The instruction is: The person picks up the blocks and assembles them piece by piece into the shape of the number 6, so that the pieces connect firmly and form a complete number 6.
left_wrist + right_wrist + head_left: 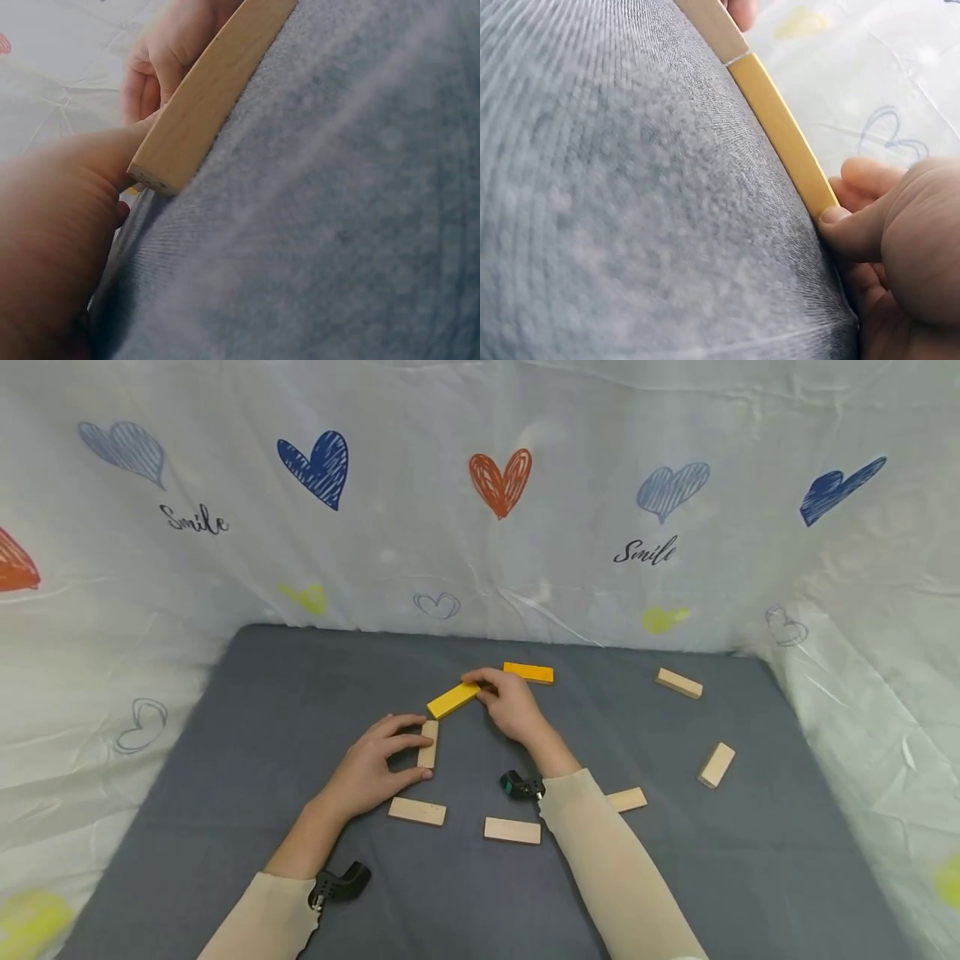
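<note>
My left hand [377,758] holds a plain wooden block [428,745], its thumb at the near end and fingers at the far end. A yellow block [453,700] slants away from that block's far end. Pinched at its right end, the yellow block is held by my right hand [513,704]. In the right wrist view the yellow block [784,131] and the plain block [714,28] appear end to end, with the right thumb on the yellow one. The left wrist view shows the plain block [206,101] close up beside the left hand [56,217].
An orange-yellow block [528,673] lies just beyond the right hand. Plain blocks lie nearer, one [417,812] below the left hand, one [512,830] at the middle, one [627,799] partly behind the right sleeve. Two more [679,683] [717,766] lie to the right on the grey cloth.
</note>
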A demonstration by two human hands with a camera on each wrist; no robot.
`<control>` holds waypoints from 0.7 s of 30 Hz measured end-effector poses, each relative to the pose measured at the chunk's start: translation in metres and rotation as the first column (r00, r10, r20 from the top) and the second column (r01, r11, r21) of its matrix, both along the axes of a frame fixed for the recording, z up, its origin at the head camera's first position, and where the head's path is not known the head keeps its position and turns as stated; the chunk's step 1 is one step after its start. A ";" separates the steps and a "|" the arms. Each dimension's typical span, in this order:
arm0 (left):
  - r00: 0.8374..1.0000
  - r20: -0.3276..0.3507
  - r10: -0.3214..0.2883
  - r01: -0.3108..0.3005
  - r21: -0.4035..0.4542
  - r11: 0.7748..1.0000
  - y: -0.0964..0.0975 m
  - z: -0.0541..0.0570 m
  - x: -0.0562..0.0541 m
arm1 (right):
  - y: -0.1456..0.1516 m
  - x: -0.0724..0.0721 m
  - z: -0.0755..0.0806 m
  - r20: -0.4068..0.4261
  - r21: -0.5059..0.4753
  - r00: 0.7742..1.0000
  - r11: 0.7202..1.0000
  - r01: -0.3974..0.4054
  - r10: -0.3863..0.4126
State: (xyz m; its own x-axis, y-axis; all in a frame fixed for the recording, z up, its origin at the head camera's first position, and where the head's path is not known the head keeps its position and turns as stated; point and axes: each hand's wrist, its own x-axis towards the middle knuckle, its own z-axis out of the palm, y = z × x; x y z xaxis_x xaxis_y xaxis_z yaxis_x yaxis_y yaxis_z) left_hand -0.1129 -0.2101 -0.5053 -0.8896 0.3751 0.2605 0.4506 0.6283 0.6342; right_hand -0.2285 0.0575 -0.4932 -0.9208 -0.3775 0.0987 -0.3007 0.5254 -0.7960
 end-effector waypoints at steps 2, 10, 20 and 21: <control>1.000 0.003 -0.002 0.002 0.003 1.000 0.001 0.000 0.000 | 0.000 0.000 0.000 -0.013 -0.006 1.000 1.000 0.005 -0.005; 1.000 0.016 -0.002 0.002 0.016 1.000 -0.002 -0.004 0.002 | 0.000 0.000 -0.003 -0.007 -0.010 1.000 1.000 -0.001 0.001; 0.999 0.034 -0.002 0.001 0.036 0.999 0.000 -0.004 0.000 | 0.001 -0.002 -0.004 -0.016 -0.022 1.000 1.000 -0.013 0.012; 0.999 0.032 0.000 -0.001 0.033 0.999 0.000 -0.004 0.000 | 0.001 -0.002 -0.003 -0.013 -0.021 1.000 1.000 -0.014 0.014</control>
